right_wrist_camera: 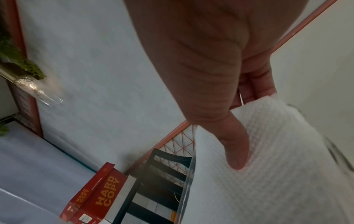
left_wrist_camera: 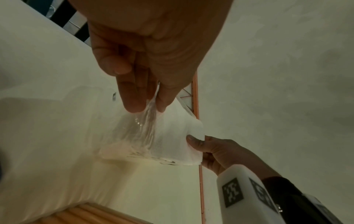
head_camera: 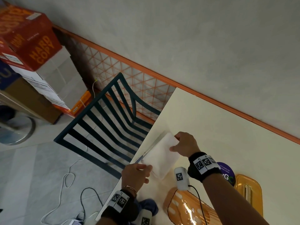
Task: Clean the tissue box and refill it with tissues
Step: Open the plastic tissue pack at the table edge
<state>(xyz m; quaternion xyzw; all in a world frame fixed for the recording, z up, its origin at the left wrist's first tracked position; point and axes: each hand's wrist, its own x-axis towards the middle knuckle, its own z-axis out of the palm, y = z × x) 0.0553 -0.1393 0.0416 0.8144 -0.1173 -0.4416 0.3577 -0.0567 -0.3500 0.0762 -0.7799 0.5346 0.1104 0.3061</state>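
Both hands hold a white tissue stack (head_camera: 162, 153) over the table (head_camera: 211, 120) — left hand (head_camera: 135, 175) pinches its clear wrapper (left_wrist_camera: 145, 121), right hand (head_camera: 186, 144) grips the far end.

Two hands (head_camera: 136, 173) (head_camera: 186, 144), one tissue stack (head_camera: 162, 156), two orange trays (head_camera: 188, 208) (head_camera: 248, 190), one chair (head_camera: 103, 120).

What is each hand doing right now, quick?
Left hand: pinching the clear wrapper of the tissue stack.
Right hand: gripping the far end of the tissue stack, thumb on top.

Head overhead; wrists close, tissues (head_camera: 159, 157) shared
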